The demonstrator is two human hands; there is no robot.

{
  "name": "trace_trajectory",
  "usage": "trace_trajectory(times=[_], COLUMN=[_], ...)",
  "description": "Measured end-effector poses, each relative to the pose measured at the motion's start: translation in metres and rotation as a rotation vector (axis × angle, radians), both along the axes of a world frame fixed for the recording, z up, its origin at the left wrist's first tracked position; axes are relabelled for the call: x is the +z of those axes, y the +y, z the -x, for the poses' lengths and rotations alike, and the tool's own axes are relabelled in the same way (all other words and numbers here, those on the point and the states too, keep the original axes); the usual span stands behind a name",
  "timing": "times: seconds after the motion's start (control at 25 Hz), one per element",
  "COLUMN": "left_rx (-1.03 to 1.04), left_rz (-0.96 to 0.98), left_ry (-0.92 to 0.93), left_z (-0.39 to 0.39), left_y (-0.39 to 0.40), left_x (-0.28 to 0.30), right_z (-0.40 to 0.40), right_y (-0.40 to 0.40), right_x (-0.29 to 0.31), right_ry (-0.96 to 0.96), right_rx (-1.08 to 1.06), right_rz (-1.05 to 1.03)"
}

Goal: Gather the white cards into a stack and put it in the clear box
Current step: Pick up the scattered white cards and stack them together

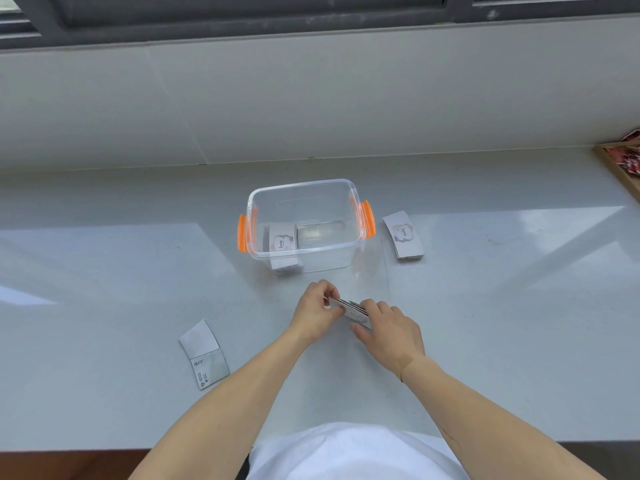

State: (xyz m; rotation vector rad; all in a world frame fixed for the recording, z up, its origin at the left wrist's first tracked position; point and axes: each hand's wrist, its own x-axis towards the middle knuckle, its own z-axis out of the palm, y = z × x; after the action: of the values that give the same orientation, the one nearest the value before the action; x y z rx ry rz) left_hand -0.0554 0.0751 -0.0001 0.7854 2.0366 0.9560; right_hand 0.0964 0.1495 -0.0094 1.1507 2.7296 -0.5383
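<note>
Both hands hold a small stack of white cards on edge just above the counter, in front of the clear box. My left hand pinches the stack's left end. My right hand grips its right end. The clear box has orange latches and stands open. A stack of white cards printed "love" lies inside it at the left. Another white card stack lies on the counter to the right of the box. A further white card pile lies at the near left, blank side up.
The white counter runs to a wall and a dark window frame at the back. A wooden tray with red packets sits at the far right edge. The counter's front edge is close to my body.
</note>
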Motion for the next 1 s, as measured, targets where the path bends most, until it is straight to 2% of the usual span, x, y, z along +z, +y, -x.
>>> trace_trajectory(times=[0.48, 0.6, 0.8, 1.0], left_rx=[-0.017, -0.087, -0.177, -0.254], left_rz=[-0.002, 0.025, 0.26, 0.578], left_ry=[-0.019, 0.084, 0.447, 0.569], left_z=[-0.017, 0.001, 0.075, 0.134], left_y=[0.006, -0.009, -0.072, -0.149], left_x=[-0.015, -0.019, -0.018, -0.003], right_z=[0.002, 0.001, 0.0, 0.0], right_y=[0.002, 0.002, 0.002, 0.002], right_x=[-0.001, -0.003, -0.005, -0.007], right_ry=[-0.005, 0.009, 0.016, 0.012], right_rx=[-0.003, -0.007, -0.011, -0.014], right_rz=[-0.022, -0.028, -0.034, -0.046])
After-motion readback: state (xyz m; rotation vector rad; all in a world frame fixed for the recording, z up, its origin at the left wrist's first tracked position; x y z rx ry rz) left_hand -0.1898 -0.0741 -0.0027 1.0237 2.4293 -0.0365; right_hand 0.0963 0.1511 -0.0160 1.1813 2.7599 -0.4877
